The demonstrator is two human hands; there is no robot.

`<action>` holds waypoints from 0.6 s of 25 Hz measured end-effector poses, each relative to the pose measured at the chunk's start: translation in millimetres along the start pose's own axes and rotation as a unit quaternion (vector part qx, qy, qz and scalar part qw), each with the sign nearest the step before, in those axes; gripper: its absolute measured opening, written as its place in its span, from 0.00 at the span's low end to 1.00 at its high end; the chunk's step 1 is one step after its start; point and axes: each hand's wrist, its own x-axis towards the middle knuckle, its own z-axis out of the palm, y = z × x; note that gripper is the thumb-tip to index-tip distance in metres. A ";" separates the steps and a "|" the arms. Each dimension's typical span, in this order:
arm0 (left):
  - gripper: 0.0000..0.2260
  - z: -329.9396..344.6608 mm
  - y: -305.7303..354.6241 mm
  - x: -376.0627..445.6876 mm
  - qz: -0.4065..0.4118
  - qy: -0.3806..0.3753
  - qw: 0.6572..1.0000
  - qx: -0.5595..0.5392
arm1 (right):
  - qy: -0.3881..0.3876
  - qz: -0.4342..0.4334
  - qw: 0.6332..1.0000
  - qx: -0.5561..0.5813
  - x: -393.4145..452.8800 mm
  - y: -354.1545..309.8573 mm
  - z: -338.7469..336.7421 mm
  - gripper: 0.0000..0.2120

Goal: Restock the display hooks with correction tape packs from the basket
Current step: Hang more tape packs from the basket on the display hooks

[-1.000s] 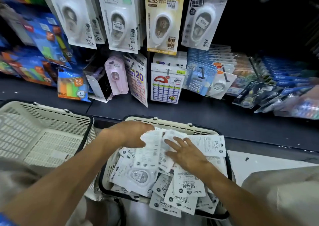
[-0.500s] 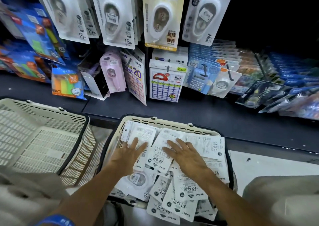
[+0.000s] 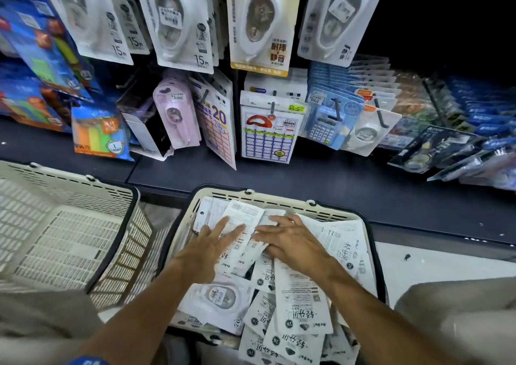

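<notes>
A cream basket [image 3: 282, 199] with a black rim sits low in the middle, heaped with several white correction tape packs [image 3: 303, 306]. My left hand [image 3: 206, 249] lies flat on the pile with fingers spread and straight. My right hand [image 3: 290, 242] presses on the packs beside it, fingers extended toward the left. Between the two hands lies one pack [image 3: 245, 219], printed back upward. Above, correction tape packs [image 3: 178, 21] hang from display hooks [image 3: 273, 107] on the back wall.
A second cream basket [image 3: 55, 225] stands to the left. A dark shelf [image 3: 349, 180] runs between the baskets and the hanging stationery. Blue packs [image 3: 485, 113] fill the right side, colourful packs [image 3: 36, 66] the left.
My left hand has come down from the basket's back-left rim onto the pile and flattened out. My right hand slid slightly toward the left. The packs under them have shifted.
</notes>
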 end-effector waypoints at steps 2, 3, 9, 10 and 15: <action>0.57 -0.4 -3.0 2.7 -0.008 -0.002 0.998 -0.065 | 0.048 0.014 0.998 0.045 3.9 0.5 -9.9 0.17; 0.53 -3.4 -3.4 4.1 -0.022 0.012 0.991 -0.128 | 0.064 0.032 0.994 0.077 4.8 -1.5 -15.2 0.15; 0.08 -58.5 9.7 5.4 -0.046 0.191 0.776 -0.599 | 0.174 0.197 0.855 0.447 17.0 -14.0 -62.7 0.09; 0.06 -66.8 17.3 3.9 -0.045 0.200 0.746 -0.634 | 0.186 0.205 0.826 0.491 18.4 -15.3 -72.6 0.10; 0.08 -85.2 54.6 2.6 -0.087 0.188 0.623 -0.754 | 0.127 0.287 0.643 0.699 13.5 -31.9 -83.8 0.14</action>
